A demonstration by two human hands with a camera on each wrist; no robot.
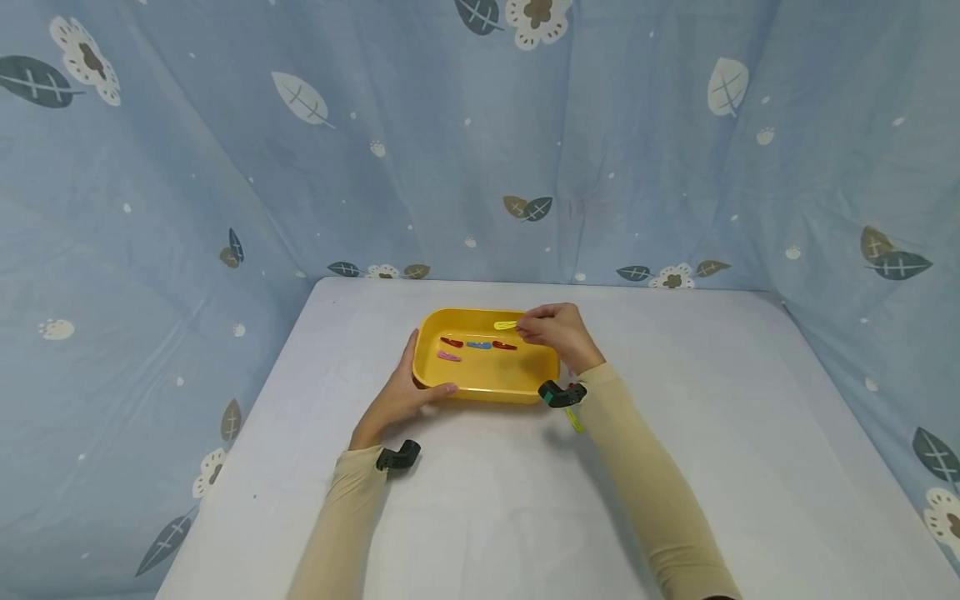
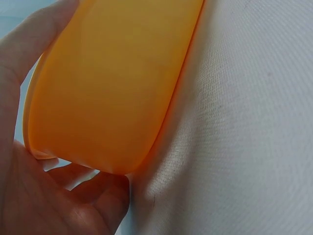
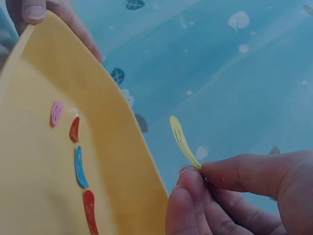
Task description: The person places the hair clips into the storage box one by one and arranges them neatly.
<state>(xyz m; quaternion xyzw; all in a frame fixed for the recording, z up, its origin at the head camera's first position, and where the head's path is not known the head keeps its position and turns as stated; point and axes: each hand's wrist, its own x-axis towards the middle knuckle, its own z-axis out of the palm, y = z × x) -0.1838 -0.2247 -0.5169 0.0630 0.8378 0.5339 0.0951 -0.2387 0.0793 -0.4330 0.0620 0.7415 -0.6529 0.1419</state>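
A yellow plastic tray [image 1: 502, 385] sits on the table. My left hand [image 1: 401, 398] grips its left end, thumb over the near rim and fingers around the outer wall; the left wrist view shows the tray's side [image 2: 107, 88] against the palm. Between thumb and fingertips my right hand [image 1: 558, 333] pinches a yellow snap hair clip [image 3: 182, 141], held above the tray's far right part. Inside the tray lie a pink hair clip [image 1: 448, 356], a red one [image 1: 452, 342], a blue one [image 1: 479, 345] and another red hair clip [image 1: 505, 346].
Another yellow hair clip [image 1: 574, 420] lies on the white table [image 1: 495, 500] near the tray's right front corner, partly behind the right wrist camera [image 1: 561, 394]. Something small and red shows beside that camera. A blue patterned curtain [image 1: 450, 167] hangs behind the table.
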